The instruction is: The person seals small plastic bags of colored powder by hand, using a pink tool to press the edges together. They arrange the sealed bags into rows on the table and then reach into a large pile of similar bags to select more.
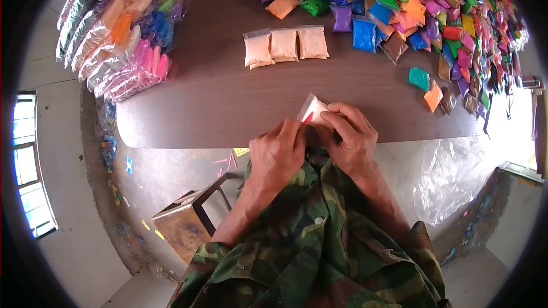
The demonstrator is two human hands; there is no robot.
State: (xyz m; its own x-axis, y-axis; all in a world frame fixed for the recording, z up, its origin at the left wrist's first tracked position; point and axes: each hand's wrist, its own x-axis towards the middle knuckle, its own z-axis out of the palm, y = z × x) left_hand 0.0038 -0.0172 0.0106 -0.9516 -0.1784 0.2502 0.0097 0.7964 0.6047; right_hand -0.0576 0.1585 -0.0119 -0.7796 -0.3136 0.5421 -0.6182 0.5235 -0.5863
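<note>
two hands: both at one small pale packet (315, 113), held above the near edge of the dark table (211, 97), just in front of the camouflage jacket (319, 256)
right hand (351, 140): thumb and bent fingers pinching the packet's right side
left hand (277, 151): fingers curled in, tips at the packet's lower left edge; cannot tell whether they pinch the film, the red piece or both
red piece (308, 118): small and slim, slanting at the packet, right beside the left fingertips; cannot tell whether it lies inside
peach packets (257, 48): a row of three on top, side by side, beyond the hands; edges of more show underneath
colourful heap (399, 11): many little packets in blue, green, orange, purple and red, piled over the far right of the table
strays: a teal packet (419, 78), an orange packet (433, 96) and a brown packet (448, 101) near the heap's lower edge
clear bags (120, 28): stacked overlapping at the table's left end, the nearest with pink contents
floor: pink strips (230, 162) below the table edge, a worn wooden stool (185, 217) by the left forearm, clear plastic sheeting (451, 177) to the right
</note>
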